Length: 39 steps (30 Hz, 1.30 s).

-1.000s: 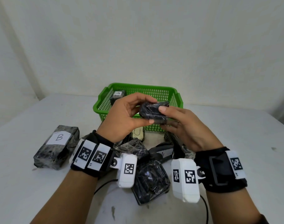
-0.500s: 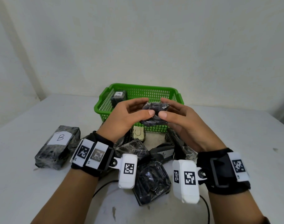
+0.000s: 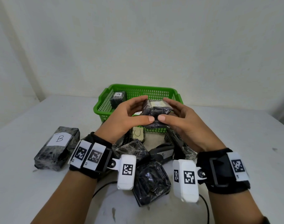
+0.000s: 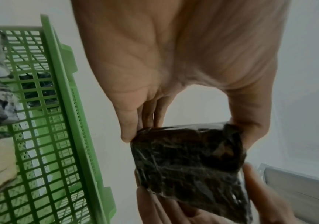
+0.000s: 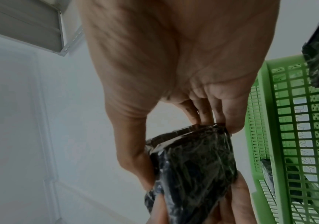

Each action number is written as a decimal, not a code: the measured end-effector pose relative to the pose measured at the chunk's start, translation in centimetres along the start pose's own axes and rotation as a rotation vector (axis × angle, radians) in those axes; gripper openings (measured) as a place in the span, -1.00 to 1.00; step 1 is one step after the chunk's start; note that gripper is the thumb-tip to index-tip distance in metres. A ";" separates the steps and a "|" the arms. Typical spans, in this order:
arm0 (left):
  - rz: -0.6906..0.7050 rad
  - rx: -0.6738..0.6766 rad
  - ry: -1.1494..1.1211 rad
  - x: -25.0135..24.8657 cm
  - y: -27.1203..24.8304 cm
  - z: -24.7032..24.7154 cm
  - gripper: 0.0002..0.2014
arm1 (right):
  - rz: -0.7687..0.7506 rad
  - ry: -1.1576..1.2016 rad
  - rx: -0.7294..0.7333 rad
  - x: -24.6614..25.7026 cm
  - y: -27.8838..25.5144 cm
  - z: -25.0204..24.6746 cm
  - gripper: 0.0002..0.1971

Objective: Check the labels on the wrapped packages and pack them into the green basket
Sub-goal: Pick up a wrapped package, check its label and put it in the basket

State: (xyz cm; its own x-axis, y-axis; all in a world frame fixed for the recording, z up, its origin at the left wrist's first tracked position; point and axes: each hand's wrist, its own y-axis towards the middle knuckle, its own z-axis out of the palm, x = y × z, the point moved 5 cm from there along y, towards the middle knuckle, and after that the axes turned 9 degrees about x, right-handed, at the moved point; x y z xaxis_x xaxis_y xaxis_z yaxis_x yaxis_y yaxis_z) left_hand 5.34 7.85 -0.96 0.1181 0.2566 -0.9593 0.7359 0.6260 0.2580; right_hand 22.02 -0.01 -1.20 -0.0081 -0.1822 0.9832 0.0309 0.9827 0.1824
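Both hands hold one small black wrapped package (image 3: 155, 110) in the air just in front of the green basket (image 3: 154, 92). Its pale label faces up. My left hand (image 3: 130, 115) grips its left side between thumb and fingers, and my right hand (image 3: 176, 117) grips its right side the same way. The left wrist view shows the package (image 4: 189, 160) pinched at its near edge; in the right wrist view the package (image 5: 191, 163) sits between thumb and fingers, with the basket (image 5: 293, 136) beside it. Inside the basket stands a package labelled A (image 3: 118, 98).
On the white table (image 3: 25, 183) lie a long package labelled B (image 3: 57, 147), one labelled U (image 3: 138, 134) by the basket's front wall, and several more black packages (image 3: 151, 181) heaped between my wrists. A black cable (image 3: 102, 186) runs under the left wrist.
The package has been turned between both hands, so its pale label now faces up. The hands have drawn slightly apart along its sides.
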 end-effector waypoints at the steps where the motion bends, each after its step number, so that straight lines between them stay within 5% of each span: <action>1: -0.005 0.022 -0.007 0.0 -0.1 0.1 -0.08 | -0.007 -0.021 -0.004 0.0 0.0 -0.1 0.22; 4: 0.007 0.017 0.058 -0.1 -0.1 0.0 -0.10 | -0.021 -0.059 0.001 0.1 -0.2 -0.2 0.05; 11: 0.001 0.055 0.025 -0.2 -0.3 -0.1 -0.10 | -0.014 -0.037 0.020 0.0 -0.1 0.0 0.03; 16: 0.039 -0.080 0.033 -0.4 0.0 -0.1 -0.09 | 0.018 0.070 0.011 -0.2 0.1 0.1 0.12; 22: 0.021 -0.129 0.080 0.0 0.3 0.1 0.11 | 0.171 0.129 0.026 0.3 0.0 1.4 -0.49; 35: -0.133 -0.282 -0.032 0.6 1.0 -0.7 -0.58 | 0.231 0.093 -0.073 0.1 0.5 -0.2 -0.91; 39: -0.157 -0.357 -0.073 0.1 1.4 -1.6 -0.67 | 0.252 0.129 -0.115 0.1 1.0 -0.5 -0.75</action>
State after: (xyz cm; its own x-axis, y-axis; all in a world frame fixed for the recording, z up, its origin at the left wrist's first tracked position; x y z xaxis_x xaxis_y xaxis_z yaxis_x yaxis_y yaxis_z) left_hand 5.32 9.93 -0.49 0.0789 0.0929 -0.9925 0.4723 0.8733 0.1193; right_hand 22.50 0.90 -0.89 0.1408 0.0569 0.9884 0.1288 0.9888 -0.0753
